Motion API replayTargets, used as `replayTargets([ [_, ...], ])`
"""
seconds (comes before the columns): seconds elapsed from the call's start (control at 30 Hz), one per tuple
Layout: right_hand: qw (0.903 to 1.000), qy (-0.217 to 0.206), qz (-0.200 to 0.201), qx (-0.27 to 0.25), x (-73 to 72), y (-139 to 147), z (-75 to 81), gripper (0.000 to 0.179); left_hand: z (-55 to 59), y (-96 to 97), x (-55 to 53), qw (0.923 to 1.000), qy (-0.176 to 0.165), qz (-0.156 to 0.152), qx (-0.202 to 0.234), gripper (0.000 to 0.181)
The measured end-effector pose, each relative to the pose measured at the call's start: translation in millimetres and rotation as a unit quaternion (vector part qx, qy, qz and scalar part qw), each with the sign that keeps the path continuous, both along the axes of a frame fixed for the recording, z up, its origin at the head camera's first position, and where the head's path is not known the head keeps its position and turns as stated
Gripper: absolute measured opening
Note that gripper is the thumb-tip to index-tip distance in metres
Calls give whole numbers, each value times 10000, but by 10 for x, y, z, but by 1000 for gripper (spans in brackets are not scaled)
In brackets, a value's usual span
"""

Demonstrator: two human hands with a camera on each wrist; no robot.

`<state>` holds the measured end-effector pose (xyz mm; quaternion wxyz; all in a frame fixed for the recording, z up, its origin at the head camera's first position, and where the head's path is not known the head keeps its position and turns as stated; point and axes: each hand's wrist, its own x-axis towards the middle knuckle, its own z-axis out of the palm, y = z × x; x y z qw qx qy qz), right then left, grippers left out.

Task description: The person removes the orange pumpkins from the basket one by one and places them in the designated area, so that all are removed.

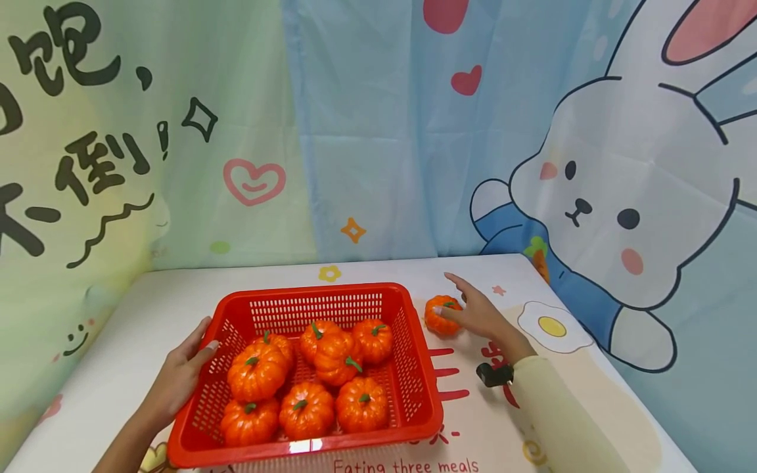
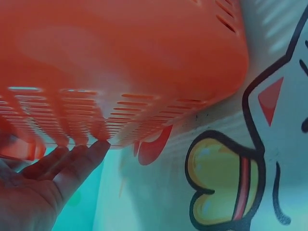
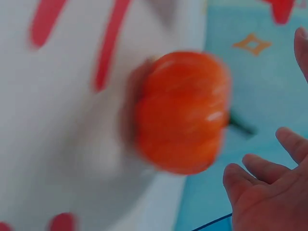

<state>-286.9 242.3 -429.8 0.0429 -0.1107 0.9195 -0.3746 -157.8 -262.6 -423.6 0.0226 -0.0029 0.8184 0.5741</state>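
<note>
A red plastic basket (image 1: 422, 401) with slotted sides holds several small orange toy pumpkins (image 1: 306, 408) with green stems. My left hand (image 1: 182, 373) grips its left side, thumb over the rim and fingers along the outer wall. From below, the left wrist view shows those fingers (image 2: 72, 166) against the slotted side. To the right of the basket, a single pumpkin (image 1: 440, 323) sits on the table. My right hand (image 1: 476, 315) hovers at it with fingers spread, the thumb overlapping it in the head view. In the right wrist view, the fingers are apart from this pumpkin (image 3: 183, 113).
The white table (image 1: 183, 289) has printed drawings and lettering, including a fried egg (image 1: 552, 326). A printed cloth (image 1: 367, 131) with a large rabbit hangs behind it. A small black device (image 1: 494, 375) sits at the right wrist by the sleeve.
</note>
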Motion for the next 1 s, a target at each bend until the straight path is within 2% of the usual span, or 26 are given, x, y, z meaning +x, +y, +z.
replayTargets([
  [0.13,9985,369,338,-224,63,-158,230,79,-4,-5,1,10000,29,14,-26,66],
  [0.27,9949,464,725,-527,148,-358,430,74,-9,-25,16,10000,-8,74,-13,67],
  [0.43,9856,572,1353,-837,252,-575,619,67,-13,-32,27,9999,-16,87,136,67],
  [0.67,9760,713,1842,-921,347,-773,756,63,-18,-10,21,9999,-18,75,87,67],
  [0.9,9663,281,2302,-1116,428,-977,837,60,-13,-4,23,9999,-2,77,73,68],
  [1.0,9609,175,2597,-946,437,-1072,848,59,-14,-4,21,10000,11,88,40,67],
])
